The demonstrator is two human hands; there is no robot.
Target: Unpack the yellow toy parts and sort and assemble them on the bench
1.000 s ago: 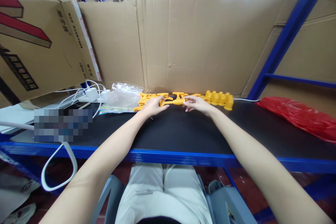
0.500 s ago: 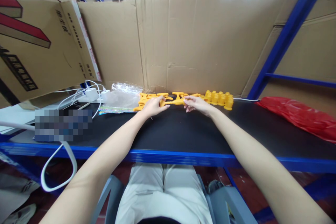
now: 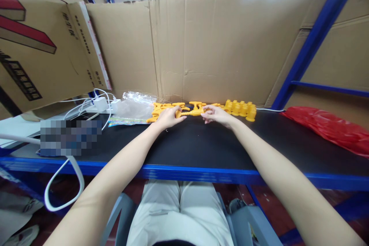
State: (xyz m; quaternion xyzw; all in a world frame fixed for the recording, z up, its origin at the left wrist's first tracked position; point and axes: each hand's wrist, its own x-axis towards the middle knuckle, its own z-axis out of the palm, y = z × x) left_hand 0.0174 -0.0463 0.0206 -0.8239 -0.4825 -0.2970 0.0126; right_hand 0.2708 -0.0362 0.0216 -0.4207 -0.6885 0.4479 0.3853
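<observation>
Between my hands, just above the black shelf top, a slim yellow plastic piece (image 3: 196,112) lies sideways. My left hand (image 3: 170,117) is closed on its left end, thumb along the near side. My right hand (image 3: 215,116) pinches its right end between thumb and fingers; the fingertips partly hide that end. Behind and left of my left hand lie several loose yellow plastic pieces (image 3: 157,109) in a pile. Another yellow piece (image 3: 196,104) lies just behind the held one. To the right of my right hand stand several yellow spool-shaped pieces (image 3: 243,108) in close rows.
A clear plastic bag (image 3: 135,107) lies left of the pile. White chargers and cables (image 3: 100,103) are farther left, near a blurred-out patch (image 3: 70,136). A red plastic bag (image 3: 325,127) lies at the right. Cardboard (image 3: 201,46) walls the back; a blue rail (image 3: 201,173) edges the front.
My right hand has shifted very slightly to the right along the yellow piece, baring a little more of it. My left hand stays in place.
</observation>
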